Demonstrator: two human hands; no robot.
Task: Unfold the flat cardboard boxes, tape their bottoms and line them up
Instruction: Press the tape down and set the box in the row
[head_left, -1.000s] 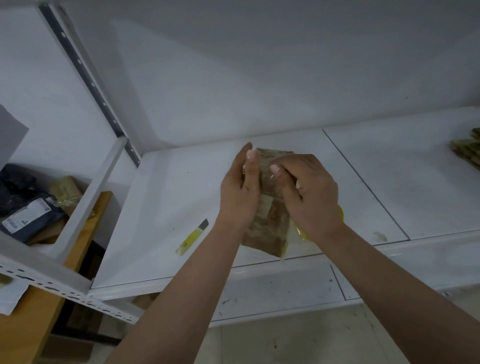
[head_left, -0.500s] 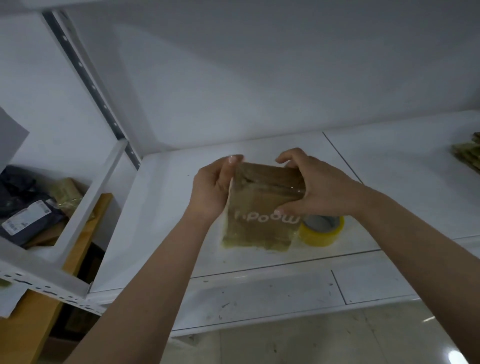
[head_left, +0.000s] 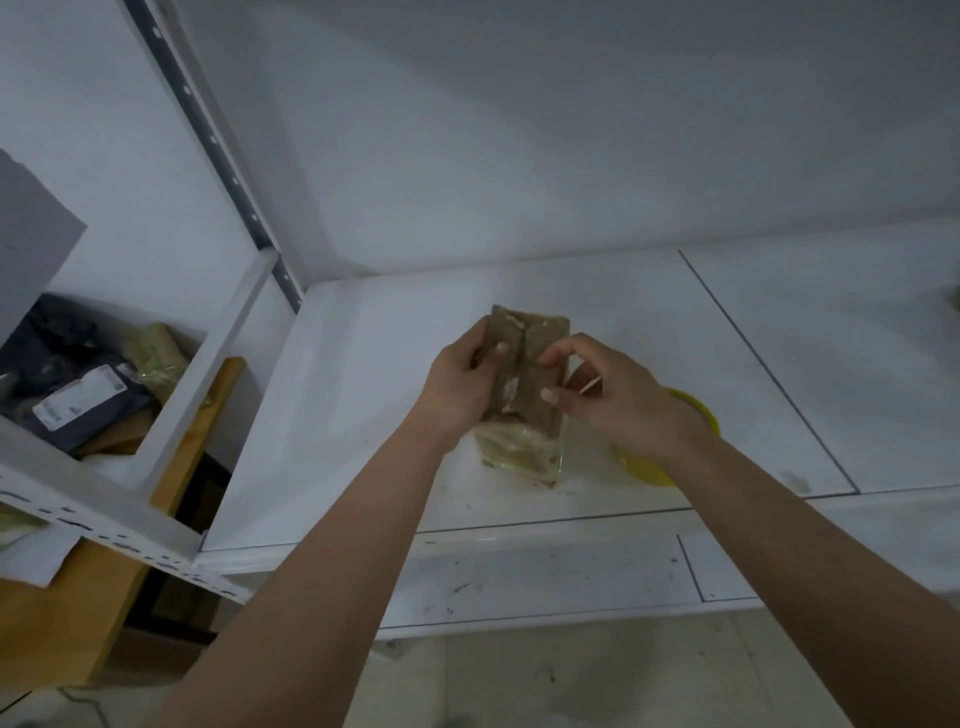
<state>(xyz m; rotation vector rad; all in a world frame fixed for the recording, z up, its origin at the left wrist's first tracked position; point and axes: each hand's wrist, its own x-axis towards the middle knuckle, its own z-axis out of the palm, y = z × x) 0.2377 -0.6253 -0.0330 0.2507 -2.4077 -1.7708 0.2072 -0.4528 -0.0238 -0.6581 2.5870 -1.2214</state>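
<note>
Over the white shelf my left hand grips the cardboard box while my right hand pinches its side, the tape roll just behind.

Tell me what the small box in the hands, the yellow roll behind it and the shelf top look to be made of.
Box: brown cardboard, matte, with a glossy strip along the flap seam, likely clear tape. Yellow roll: probably plastic packing tape, smooth and slightly shiny; mostly hidden by the right hand. Shelf top: white painted metal or laminate, smooth, scuffed with dark marks; which one I cannot tell.
</note>
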